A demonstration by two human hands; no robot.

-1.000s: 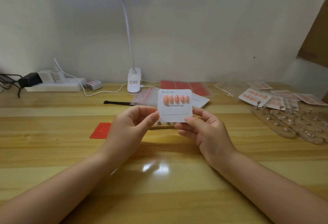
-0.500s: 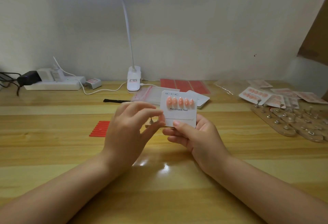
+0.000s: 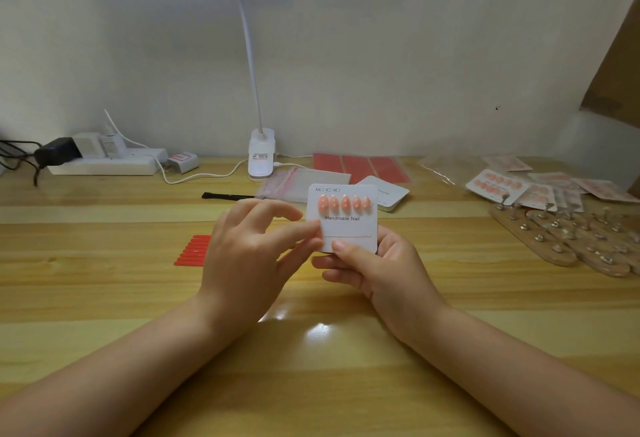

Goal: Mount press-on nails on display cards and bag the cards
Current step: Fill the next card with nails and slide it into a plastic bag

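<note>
Cards and nails sit on our wooden table (image 3: 104,298), which fills the lower view up to a pale wall; its near half is bare and glossy, giving our forearms free room, while its back and right edges are crowded. Above hangs the lit head of a white clip lamp (image 3: 261,156), its base at the back edge beside a white power strip (image 3: 104,163) with plugs. At the right edge lie wooden boards (image 3: 568,242) studded with small metal stands, and behind them a loose heap of bagged cards (image 3: 540,187). Red sheets (image 3: 360,166) lie flat at the back centre, with clear bags (image 3: 294,183) and a stack of blank cards (image 3: 391,194) just in front; a black tool (image 3: 225,196) lies left of the bags, and red strips (image 3: 192,251) lie left of our hands. We hold one white card (image 3: 346,225) upright above the table's middle, marked "Handmade Nail"; our right hand (image 3: 377,274) grips its lower edge, thumb on the front, fingers curled behind; our left hand (image 3: 252,256) pinches its left edge between thumb and forefinger, the other fingers loosely spread. Five pink nails (image 3: 344,203) sit in a row across the card's upper half.
</note>
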